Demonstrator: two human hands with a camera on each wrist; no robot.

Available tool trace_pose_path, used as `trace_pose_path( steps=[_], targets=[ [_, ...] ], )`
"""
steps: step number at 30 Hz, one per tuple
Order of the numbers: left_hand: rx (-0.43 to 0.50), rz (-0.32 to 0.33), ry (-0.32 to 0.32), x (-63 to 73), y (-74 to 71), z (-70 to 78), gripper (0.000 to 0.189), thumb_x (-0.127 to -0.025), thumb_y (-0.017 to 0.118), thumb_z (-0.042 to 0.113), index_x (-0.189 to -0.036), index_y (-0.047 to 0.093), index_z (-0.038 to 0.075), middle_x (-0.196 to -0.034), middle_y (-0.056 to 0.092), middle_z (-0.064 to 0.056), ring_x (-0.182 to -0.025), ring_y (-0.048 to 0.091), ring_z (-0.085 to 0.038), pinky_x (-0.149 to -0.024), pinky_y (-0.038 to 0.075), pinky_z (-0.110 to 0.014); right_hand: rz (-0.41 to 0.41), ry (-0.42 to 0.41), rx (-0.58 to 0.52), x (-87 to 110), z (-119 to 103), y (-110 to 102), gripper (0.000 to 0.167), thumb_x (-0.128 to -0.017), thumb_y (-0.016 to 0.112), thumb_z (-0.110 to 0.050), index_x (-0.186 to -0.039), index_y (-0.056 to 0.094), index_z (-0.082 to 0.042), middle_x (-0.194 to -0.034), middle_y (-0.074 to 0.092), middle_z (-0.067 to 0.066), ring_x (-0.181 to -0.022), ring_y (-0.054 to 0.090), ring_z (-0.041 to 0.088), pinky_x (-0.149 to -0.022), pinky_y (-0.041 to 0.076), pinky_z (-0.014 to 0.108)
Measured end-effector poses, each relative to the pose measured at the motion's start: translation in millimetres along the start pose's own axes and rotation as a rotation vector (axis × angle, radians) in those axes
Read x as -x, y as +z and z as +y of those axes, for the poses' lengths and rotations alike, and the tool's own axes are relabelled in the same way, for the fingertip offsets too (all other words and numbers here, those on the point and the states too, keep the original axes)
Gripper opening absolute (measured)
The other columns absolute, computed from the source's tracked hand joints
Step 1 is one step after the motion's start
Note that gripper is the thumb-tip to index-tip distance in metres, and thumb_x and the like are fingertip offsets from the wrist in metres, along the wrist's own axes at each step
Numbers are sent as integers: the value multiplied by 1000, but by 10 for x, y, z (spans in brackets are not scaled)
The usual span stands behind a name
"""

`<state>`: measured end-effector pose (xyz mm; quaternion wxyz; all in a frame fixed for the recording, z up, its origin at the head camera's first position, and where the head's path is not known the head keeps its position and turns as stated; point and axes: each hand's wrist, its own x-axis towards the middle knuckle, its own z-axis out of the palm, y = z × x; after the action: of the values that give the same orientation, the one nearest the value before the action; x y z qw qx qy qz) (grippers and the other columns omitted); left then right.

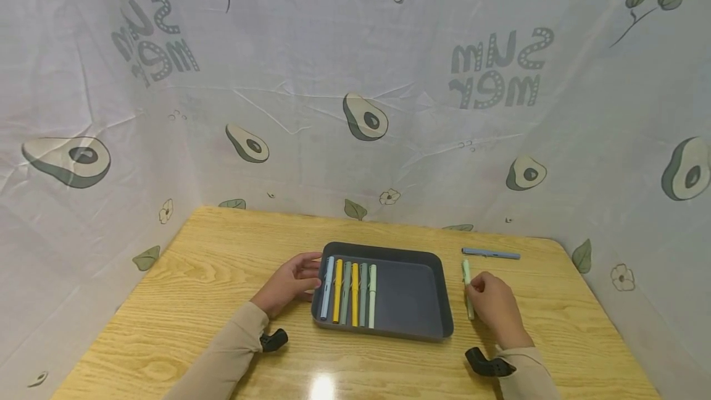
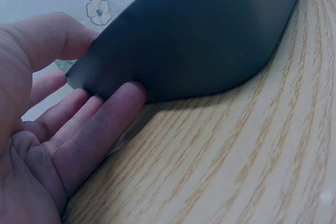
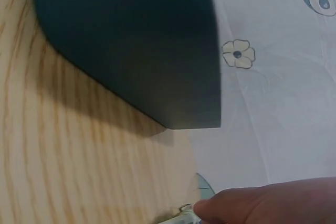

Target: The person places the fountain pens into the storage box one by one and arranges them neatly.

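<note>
A dark grey tray [image 1: 411, 295] sits on the table with several capped pens side by side in its left part: a light blue pen [image 1: 328, 289], yellow ones, grey-green ones and a pale green one [image 1: 373, 295]. My left hand [image 1: 291, 283] touches the tray's outer left wall, its fingers loosely extended and thumb by the rim; the left wrist view shows the fingertips against the wall [image 2: 199, 40]. Right of the tray, my right hand [image 1: 493, 304] pinches another pale green pen [image 1: 466, 271] between thumb and finger. Only that pen's end [image 3: 181, 217] shows in the right wrist view.
A blue pen [image 1: 491, 254] lies crosswise on the wooden table [image 1: 222, 258], behind my right hand. A pale patterned cloth [image 1: 311, 79] hangs behind the table and at its sides. Black wrist mounts [image 1: 489, 364] stick out from the sleeves.
</note>
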<state>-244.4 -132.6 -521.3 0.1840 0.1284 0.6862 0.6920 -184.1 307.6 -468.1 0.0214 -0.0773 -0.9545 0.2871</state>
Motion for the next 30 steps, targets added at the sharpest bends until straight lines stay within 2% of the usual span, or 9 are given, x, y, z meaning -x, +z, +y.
trace_pose_path(
  steps=[8, 12, 16, 21, 26, 30],
  targets=[
    [-10, -6, 10, -2, -12, 7, 67, -98, 70, 8, -157, 39, 9, -147, 51, -23, -125, 60, -31, -86, 60, -45, -8, 25, -23, -37, 26, 55, 32, -102, 62, -22, -113, 60, 8, -99, 66, 17, -79, 62, 24, -67, 52, 40],
    [-8, -9, 7, -2, -12, 8, 67, -98, 70, 7, -157, 39, 9, -147, 51, -23, -125, 60, -31, -87, 60, -45, -34, 43, -8, -37, 29, 47, 27, -100, 63, -20, -106, 60, 6, -94, 65, 17, -75, 60, 23, -62, 50, 37],
    [-7, -6, -1, 5, -3, 3, 67, -98, 70, 6, -157, 39, 10, -147, 51, -23, -125, 60, -31, -87, 60, -45, -93, 59, 10, -11, 18, 6, 22, -99, 65, -19, -95, 58, 1, -83, 61, 12, -69, 56, 22, -58, 44, 33],
    [-6, -1, -3, 4, 4, 5, 68, -97, 71, 7, -157, 40, 10, -147, 51, -22, -125, 60, -31, -87, 60, -45, -159, 67, 27, 4, -8, -43, 26, -100, 65, -24, -91, 56, -1, -79, 57, 10, -68, 54, 22, -58, 42, 33],
    [-8, 0, 0, 0, 1, -5, 68, -97, 72, 8, -157, 40, 11, -147, 52, -22, -125, 60, -30, -87, 60, -45, -99, 75, 28, -16, -10, -16, 36, -102, 63, -31, -105, 61, 5, -94, 66, 18, -76, 60, 24, -63, 49, 37],
    [-15, 2, 2, 2, -1, -6, 68, -97, 72, 8, -157, 41, 10, -146, 52, -21, -124, 60, -29, -86, 60, -45, -56, 69, 17, -29, -7, 33, 37, -102, 63, -28, -111, 61, 7, -100, 68, 22, -77, 62, 24, -63, 52, 38]
  ],
)
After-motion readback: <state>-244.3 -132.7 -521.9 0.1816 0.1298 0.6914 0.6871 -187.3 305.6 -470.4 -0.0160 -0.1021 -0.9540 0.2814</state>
